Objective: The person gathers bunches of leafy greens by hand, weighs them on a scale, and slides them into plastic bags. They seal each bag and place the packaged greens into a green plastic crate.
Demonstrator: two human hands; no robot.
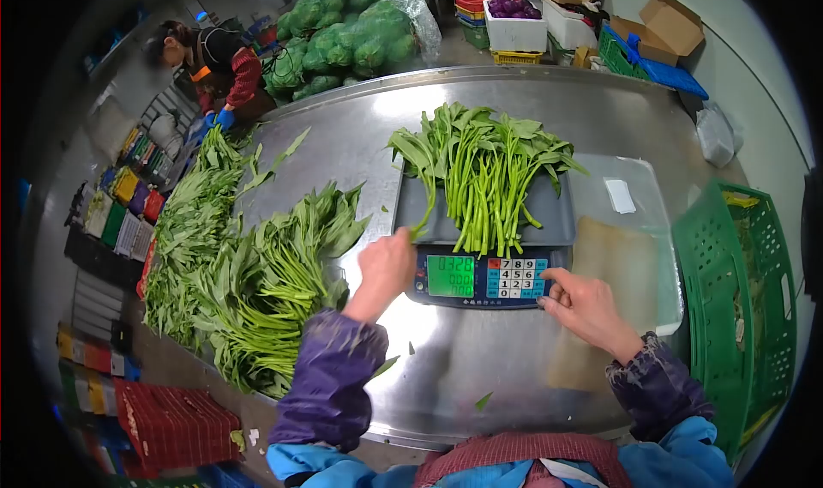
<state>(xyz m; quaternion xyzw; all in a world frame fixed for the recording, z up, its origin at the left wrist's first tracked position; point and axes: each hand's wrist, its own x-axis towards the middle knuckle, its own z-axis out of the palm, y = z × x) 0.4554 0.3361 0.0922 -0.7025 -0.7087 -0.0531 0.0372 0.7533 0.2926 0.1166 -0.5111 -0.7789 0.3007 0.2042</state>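
Observation:
A bunch of water spinach (489, 183) lies on the dark tray (549, 213) of a digital scale (437, 299), leaves toward the far side and cut stems toward me. The scale's green display is lit, showing what looks like 0.328. My left hand (383, 269) is closed at the tray's near left corner, pinching the lower end of a single water spinach stem (426, 207). At the right edge of the keypad (516, 278), my right hand (591, 310) has its index finger and thumb apart and nothing in it.
A large heap of water spinach (266, 308) covers the table's left side. Green crates (716, 316) stand at the right, beside a clear plastic sheet (630, 231). Across the table, a person in blue gloves (225, 117) handles greens. Net sacks (343, 42) are piled behind.

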